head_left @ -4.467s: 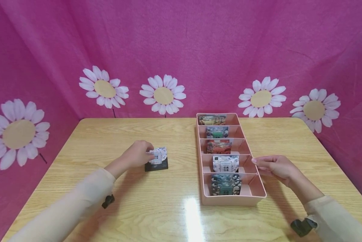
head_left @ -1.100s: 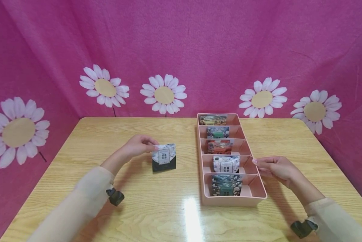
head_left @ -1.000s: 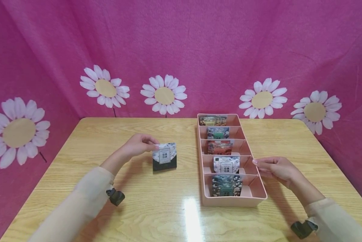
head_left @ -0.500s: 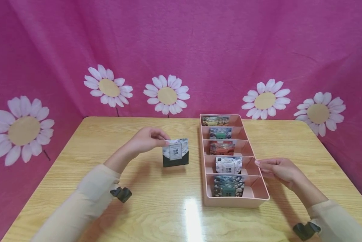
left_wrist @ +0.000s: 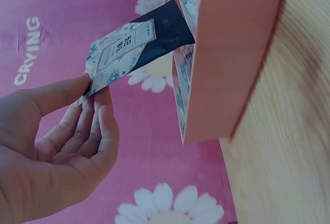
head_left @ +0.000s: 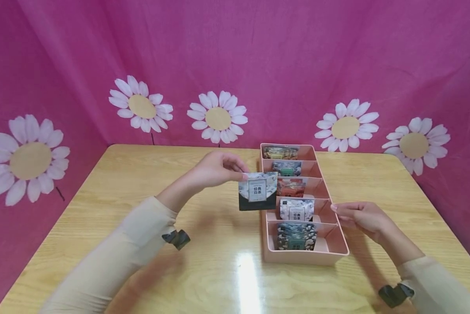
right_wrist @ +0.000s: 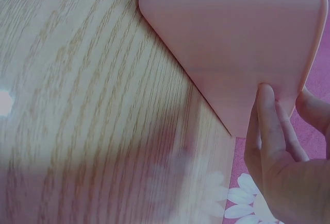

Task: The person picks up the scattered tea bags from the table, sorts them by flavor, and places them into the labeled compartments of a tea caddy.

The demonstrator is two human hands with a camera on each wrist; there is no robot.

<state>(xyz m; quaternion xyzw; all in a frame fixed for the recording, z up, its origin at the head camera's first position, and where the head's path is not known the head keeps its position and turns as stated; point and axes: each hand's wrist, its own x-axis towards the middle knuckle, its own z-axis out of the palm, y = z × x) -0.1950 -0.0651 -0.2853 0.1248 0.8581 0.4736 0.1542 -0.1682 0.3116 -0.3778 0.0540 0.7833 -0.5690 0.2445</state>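
Observation:
My left hand [head_left: 219,169] pinches a tea sachet [head_left: 257,192] by its top left corner, thumb against fingertips. The sachet has a white floral top, a dark bottom and a framed label; it is held up in the air, overlapping the left rim of a pink divided box [head_left: 303,258] in the head view. In the left wrist view the sachet [left_wrist: 139,49] tilts, with its dark end near the box wall [left_wrist: 232,54]. My right hand [head_left: 362,218] holds the box's right side: in the right wrist view, fingers press the outer wall [right_wrist: 232,38] and the thumb lies at the rim.
Each box compartment has sachets standing in it: yellow-brown at the back, then green-labelled, red [head_left: 291,187], white floral [head_left: 297,210] and teal [head_left: 296,237] at the front. The box stands on a wooden table [head_left: 203,270]. A pink flowered cloth [head_left: 278,65] hangs behind.
My left hand has picked the sachet up off the table and carried it right, to the box's left edge. My right hand stays at the box's side.

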